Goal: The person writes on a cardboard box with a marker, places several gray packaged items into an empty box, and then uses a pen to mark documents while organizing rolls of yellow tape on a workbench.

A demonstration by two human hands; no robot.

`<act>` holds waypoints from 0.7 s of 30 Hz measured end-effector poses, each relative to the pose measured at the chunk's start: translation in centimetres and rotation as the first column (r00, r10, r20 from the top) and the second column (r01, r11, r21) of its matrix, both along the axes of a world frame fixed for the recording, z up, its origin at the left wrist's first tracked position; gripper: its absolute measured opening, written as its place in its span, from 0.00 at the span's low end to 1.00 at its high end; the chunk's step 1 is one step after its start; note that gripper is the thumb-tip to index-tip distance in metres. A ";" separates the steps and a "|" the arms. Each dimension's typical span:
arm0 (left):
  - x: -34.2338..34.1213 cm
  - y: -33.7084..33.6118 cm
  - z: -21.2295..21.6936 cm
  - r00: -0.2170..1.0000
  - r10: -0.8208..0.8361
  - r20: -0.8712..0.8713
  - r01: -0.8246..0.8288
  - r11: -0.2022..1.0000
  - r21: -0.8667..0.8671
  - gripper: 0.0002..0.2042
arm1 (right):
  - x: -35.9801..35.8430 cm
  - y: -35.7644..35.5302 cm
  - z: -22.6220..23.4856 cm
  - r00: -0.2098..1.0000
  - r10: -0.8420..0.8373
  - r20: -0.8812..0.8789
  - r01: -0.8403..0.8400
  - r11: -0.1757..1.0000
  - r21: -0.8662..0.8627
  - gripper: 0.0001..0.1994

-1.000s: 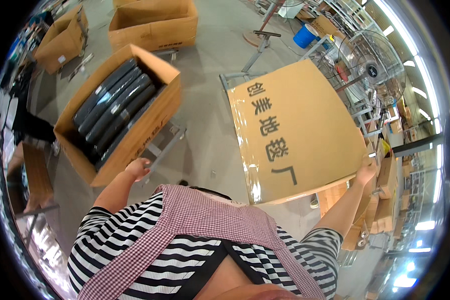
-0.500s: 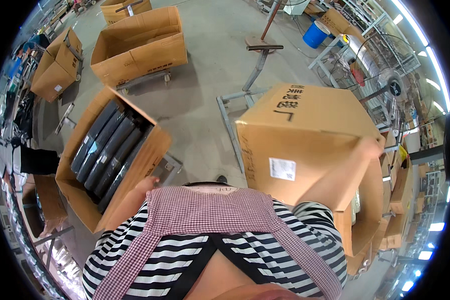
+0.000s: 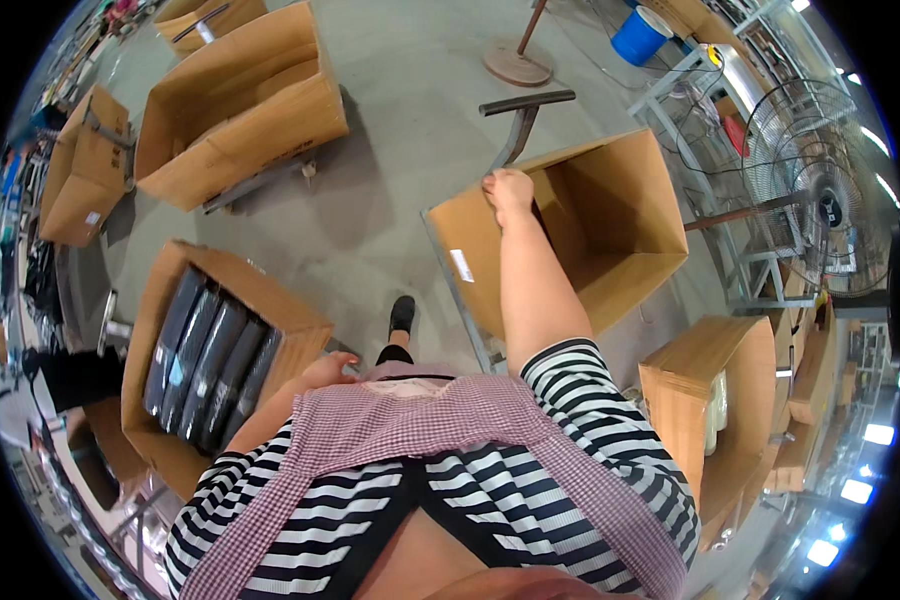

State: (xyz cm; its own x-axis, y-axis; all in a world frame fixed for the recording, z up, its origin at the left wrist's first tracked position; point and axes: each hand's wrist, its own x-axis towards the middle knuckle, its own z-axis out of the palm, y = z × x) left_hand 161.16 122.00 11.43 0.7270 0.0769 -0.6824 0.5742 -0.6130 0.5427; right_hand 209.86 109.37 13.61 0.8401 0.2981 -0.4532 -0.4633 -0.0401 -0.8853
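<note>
My right hand (image 3: 511, 194) is closed on the far left edge of a large brown cardboard box (image 3: 615, 205). Its open mouth faces up toward me, and a white label shows on its near left side. The box is at a grey metal trolley (image 3: 526, 104) with a black-topped handle. Low on my left, my left hand (image 3: 328, 370) has its fingers loosely stretched and appears to hold nothing. Beside that hand is another open carton (image 3: 295, 310), in which several dark, plastic-wrapped packages (image 3: 215, 345) stand in a row.
A big open carton on a wheeled trolley (image 3: 240, 130) stands far left, with a smaller carton (image 3: 85, 170) beside it. At right are a floor fan (image 3: 820, 200), a metal rack and an open carton (image 3: 675, 400) holding pale wrapped goods. A blue drum (image 3: 641, 37) is farther back.
The large box has turned from its printed closed face to its open mouth, and sits farther away. My right hand has moved from its right side to its far left edge. My foot now shows.
</note>
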 end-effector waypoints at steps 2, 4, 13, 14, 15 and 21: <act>2.3 2.4 -1.9 1.000 0.025 -0.011 -0.025 0.998 -0.057 0.27 | 0.3 4.2 3.6 0.956 0.063 0.287 -0.007 0.981 -0.192 0.18; 3.7 5.7 -5.7 0.993 0.101 -0.062 -0.107 0.989 -0.106 0.27 | 4.7 5.1 1.5 0.884 0.049 0.465 0.078 0.965 -0.251 0.20; 5.8 14.2 -8.4 0.958 0.257 -0.130 -0.249 0.966 0.076 0.23 | 15.9 10.5 -3.2 0.925 -0.123 -0.359 0.142 0.990 0.026 0.41; 6.1 14.3 -8.3 0.941 0.318 -0.119 -0.310 0.947 0.082 0.23 | 18.1 9.1 -5.5 0.930 -0.097 -0.355 0.101 0.995 -0.005 0.41; 6.1 14.6 -8.3 0.915 0.388 -0.109 -0.379 0.921 0.094 0.22 | 19.4 9.9 -6.5 0.891 -0.200 -0.408 0.191 0.980 -0.062 0.38; -0.1 9.8 -11.2 0.951 0.290 -0.110 -0.283 0.956 0.076 0.21 | 20.0 12.9 -9.8 0.929 -0.227 -0.293 0.243 0.970 0.019 0.14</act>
